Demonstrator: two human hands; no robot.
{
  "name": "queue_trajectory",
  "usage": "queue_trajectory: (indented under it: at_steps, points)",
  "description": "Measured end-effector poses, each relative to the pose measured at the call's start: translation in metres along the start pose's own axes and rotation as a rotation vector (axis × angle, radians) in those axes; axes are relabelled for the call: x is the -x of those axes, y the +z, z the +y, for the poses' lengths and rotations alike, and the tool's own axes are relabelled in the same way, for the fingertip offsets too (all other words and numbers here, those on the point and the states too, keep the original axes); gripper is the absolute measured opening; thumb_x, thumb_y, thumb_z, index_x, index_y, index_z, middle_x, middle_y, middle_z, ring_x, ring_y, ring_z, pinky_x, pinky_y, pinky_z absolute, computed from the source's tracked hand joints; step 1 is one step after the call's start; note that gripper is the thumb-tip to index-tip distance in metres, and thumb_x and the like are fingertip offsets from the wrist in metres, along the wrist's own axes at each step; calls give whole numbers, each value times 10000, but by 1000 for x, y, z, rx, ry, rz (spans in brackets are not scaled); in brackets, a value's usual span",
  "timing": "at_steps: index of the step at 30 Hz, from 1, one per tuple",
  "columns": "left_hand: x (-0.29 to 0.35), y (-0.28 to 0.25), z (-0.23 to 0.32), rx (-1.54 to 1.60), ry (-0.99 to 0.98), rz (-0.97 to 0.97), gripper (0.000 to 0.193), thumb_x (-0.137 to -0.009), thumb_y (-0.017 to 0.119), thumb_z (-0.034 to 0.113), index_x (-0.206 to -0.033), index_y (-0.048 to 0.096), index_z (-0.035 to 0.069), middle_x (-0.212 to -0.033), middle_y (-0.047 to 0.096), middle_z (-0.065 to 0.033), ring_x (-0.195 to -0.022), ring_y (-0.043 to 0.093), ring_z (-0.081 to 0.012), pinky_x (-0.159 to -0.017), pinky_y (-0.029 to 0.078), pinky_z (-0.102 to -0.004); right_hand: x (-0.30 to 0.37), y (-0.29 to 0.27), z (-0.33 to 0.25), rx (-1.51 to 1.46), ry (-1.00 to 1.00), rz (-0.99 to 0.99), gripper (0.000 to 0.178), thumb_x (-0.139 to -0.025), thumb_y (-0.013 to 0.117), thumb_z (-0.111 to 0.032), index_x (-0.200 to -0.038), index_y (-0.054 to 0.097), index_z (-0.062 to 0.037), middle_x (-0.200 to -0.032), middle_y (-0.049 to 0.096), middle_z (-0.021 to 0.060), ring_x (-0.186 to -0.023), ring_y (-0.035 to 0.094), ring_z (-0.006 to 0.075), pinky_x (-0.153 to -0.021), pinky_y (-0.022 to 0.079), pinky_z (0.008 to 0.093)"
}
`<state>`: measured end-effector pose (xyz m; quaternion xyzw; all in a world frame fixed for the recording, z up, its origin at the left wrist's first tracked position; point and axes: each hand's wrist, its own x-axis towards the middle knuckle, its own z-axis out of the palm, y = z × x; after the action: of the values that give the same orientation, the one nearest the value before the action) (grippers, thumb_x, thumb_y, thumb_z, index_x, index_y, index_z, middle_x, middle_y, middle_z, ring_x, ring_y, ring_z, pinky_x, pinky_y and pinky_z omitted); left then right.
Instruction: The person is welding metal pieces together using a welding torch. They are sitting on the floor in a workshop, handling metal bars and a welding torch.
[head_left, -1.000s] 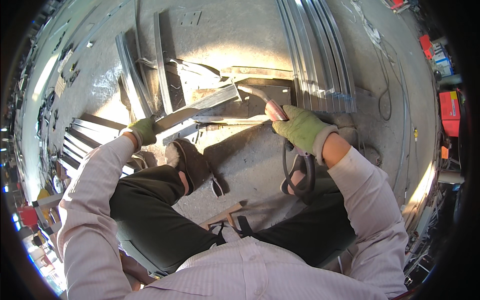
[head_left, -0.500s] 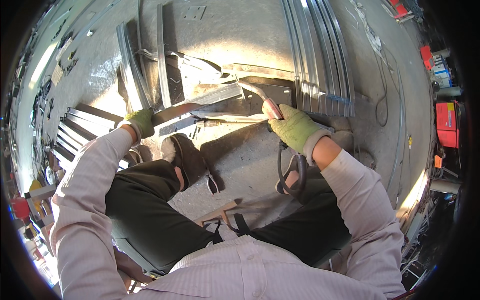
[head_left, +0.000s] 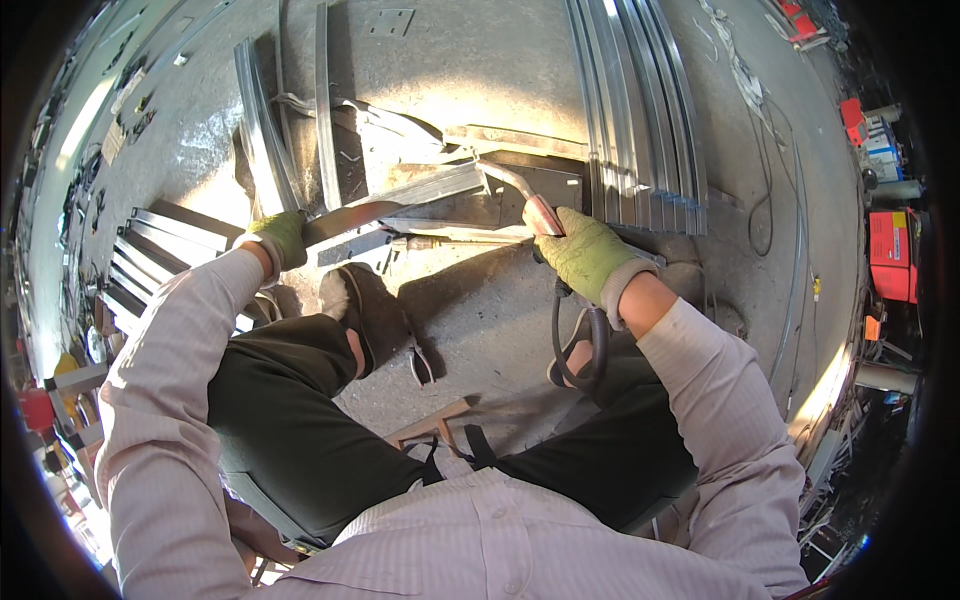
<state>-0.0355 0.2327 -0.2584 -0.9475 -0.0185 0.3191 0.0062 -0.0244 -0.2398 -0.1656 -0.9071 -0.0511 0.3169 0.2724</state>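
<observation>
In a green work glove, my right hand [head_left: 583, 252] is wrapped round a welding torch [head_left: 541, 215] with a reddish handle and a bent neck. The torch's tip meets the far right end of a metal bar [head_left: 425, 188]. A black cable [head_left: 601, 350] loops down from the handle beside my right foot. My left hand [head_left: 281, 241], gloved too, is closed on the near left end of that bar, which slants up to the right. Beneath the bar lies a flat metal plate [head_left: 475, 212] among other metal strips on the floor.
Long metal channels [head_left: 640, 120] lie side by side at the far right. Short metal pieces [head_left: 165, 255] are stacked at the left. Pliers [head_left: 421, 366] rest on the floor between my feet. A red machine [head_left: 892, 255] stands at the right edge, with loose cables [head_left: 797, 220] nearer.
The view has shifted very slightly. Both hands keep their holds, and the torch tip stays at the bar's end.
</observation>
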Motion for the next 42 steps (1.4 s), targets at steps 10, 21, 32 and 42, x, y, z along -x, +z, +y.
queue_trajectory:
  at_steps: [10,21,32,42]
  points:
    - [5,-5,5,16,20,12,394,-794,708,109,-1181,756,53,-1114,775,-240,-1076,752,-401,-920,601,-449,1,-1,-6,29,24,5,430,-1022,612,-402,-1214,660,-21,-1115,736,257,-1072,707,432,-943,539,483]
    - [2,-4,3,53,-28,-30,321,-799,733,120,-1097,740,0,-1058,756,-284,-1013,749,-440,-869,591,-487,2,0,-4,48,4,13,532,-1053,552,-510,-1198,673,-12,-1107,735,259,-1069,701,437,-951,535,477]
    - [-6,1,1,48,-8,-95,322,-794,744,107,-1100,738,5,-1076,749,-285,-1024,737,-446,-874,588,-489,1,2,-4,56,-58,56,478,-1048,575,-460,-1187,671,-14,-1102,734,264,-1079,705,434,-943,537,480]
    - [-9,8,-4,118,-20,-44,317,-811,728,73,-1119,737,1,-1072,742,-293,-1049,735,-438,-872,580,-478,3,-1,-12,80,2,21,418,-1029,612,-386,-1206,651,-10,-1133,723,262,-1101,699,420,-949,534,480]
